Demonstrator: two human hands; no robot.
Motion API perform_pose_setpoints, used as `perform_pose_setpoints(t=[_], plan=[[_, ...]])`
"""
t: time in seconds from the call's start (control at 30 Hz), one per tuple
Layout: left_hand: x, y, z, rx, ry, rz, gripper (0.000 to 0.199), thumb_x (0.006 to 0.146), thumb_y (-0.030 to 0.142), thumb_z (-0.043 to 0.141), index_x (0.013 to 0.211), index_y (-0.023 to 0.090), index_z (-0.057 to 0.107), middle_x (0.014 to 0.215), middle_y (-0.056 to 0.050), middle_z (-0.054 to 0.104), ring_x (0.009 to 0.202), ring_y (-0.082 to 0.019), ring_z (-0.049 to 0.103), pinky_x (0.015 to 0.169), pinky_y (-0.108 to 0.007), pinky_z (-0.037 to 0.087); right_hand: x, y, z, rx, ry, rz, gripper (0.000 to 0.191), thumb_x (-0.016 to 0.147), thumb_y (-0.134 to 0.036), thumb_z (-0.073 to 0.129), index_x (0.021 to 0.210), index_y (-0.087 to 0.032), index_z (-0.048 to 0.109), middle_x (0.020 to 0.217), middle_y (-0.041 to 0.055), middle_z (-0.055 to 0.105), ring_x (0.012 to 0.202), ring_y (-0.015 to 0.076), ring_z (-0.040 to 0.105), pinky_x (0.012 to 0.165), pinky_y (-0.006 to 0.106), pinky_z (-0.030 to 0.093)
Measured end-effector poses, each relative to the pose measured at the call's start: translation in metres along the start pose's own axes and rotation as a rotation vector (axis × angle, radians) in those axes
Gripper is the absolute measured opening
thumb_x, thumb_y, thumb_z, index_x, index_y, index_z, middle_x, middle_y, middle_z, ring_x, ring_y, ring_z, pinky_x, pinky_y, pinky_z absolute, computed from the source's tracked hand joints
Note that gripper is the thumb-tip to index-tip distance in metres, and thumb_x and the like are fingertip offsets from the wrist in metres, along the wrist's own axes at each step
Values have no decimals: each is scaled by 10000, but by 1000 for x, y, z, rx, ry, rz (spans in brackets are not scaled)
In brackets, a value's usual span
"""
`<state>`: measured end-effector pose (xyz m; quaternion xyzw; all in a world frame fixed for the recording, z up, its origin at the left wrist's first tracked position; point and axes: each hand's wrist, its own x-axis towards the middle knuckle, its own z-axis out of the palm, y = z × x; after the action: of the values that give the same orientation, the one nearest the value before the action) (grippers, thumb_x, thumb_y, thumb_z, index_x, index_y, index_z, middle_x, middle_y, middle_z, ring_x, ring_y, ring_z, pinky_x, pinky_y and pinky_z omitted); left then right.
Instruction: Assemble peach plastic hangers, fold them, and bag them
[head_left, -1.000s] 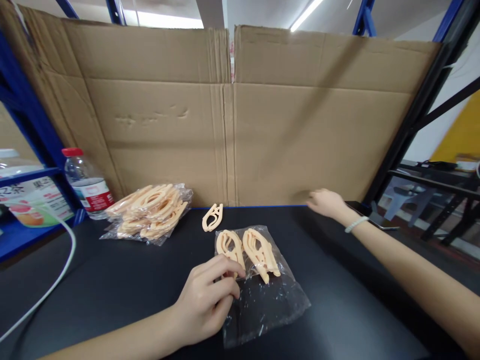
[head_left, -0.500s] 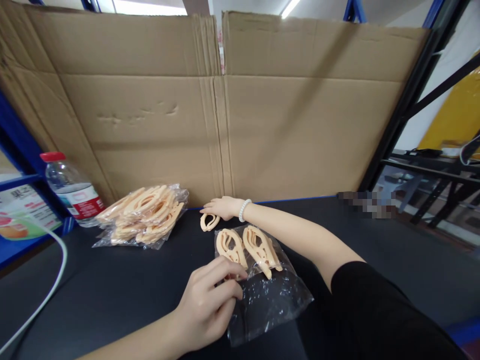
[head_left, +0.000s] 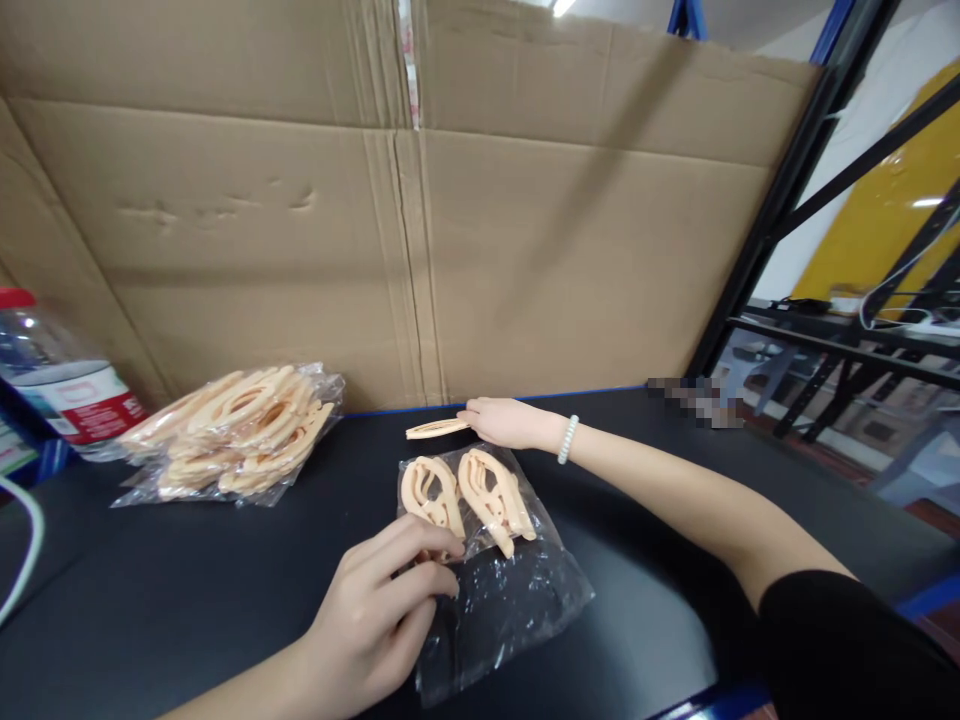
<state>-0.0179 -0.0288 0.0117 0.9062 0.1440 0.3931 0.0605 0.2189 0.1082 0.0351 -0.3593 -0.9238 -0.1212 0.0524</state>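
Left hand presses fingertips down on the near edge of a clear plastic bag, pinning it flat to the black table; fingers curled, nothing enclosed in the palm. Right hand pinches one loose peach clip at its end, held edge-on just above the table, close to the cardboard wall.

Left to right:
- Water bottle, far left, red cap, red-and-white label. Print too small to read.
- Full bag of peach clips, clear plastic, packed tight, lying against the cardboard base.
- Pinned bag holds two peach plastic clips side by side at its far end: teardrop outline, open cut-outs, smooth matte. Near half of the bag is crinkled, glossy film.
- White bead bracelet on the right wrist.
- Blurred patch at the table's far right corner; contents not readable.

Edges: blue trim runs along the table's back edge under the cardboard. Dark shelf upright rises at right. Bare tabletop lies between the full bag and the pinned bag, and to the right of the forearm.
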Motion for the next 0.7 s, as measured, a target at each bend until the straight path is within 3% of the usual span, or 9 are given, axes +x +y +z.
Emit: perform_pose_setpoints(t=[0.2,0.27,0.37,0.5,0.57,0.67,0.7], plan=[[2,0,0,35,-2,7,374,832,-6,420,1028,210,654,999,-83,689,908,-197,638,793,-331,533,-80,9,-17,96,195,174,270,985,-119,395,1179,-86,581,1097,147,677,983,199,652,867,326,512],[3,0,0,37,3,13,385,836,-5,426,1069,205,649,998,-78,700,939,-197,645,825,-331,536,-100,3,-26,204,360,251,214,971,-147,453,1095,-131,626,1027,105,705,909,185,672,818,312,533],[4,1,0,39,10,6,385,844,3,420,1074,206,652,996,-75,705,938,-193,652,822,-320,543,-120,-17,-44,360,664,346,120,933,-195,546,980,-161,652,864,49,707,731,150,658,671,266,541],[4,2,0,51,19,-5,382,845,-11,426,1082,194,643,1016,-86,693,949,-196,644,825,-327,541,-139,-65,-80,269,913,333,41,884,-180,623,922,-181,638,853,48,696,754,155,657,652,262,542],[4,3,0,55,39,-10,380,849,-13,430,1092,194,636,1024,-87,688,956,-194,642,827,-322,541,-149,-96,-98,208,937,215,80,867,-128,635,923,-185,636,817,41,694,734,150,659,634,248,543],[3,2,1,54,80,-21,367,850,-4,449,1099,198,627,1040,-83,686,963,-193,645,830,-309,544,-161,-140,-114,210,817,70,77,923,-150,570,925,-171,644,773,26,706,698,121,661,647,202,549],[3,2,1,53,83,-27,367,852,-2,453,1109,195,625,1055,-86,682,976,-196,644,837,-309,545,-164,-152,-116,189,742,96,124,940,-142,535,900,-169,649,743,22,705,659,114,652,628,195,547]])
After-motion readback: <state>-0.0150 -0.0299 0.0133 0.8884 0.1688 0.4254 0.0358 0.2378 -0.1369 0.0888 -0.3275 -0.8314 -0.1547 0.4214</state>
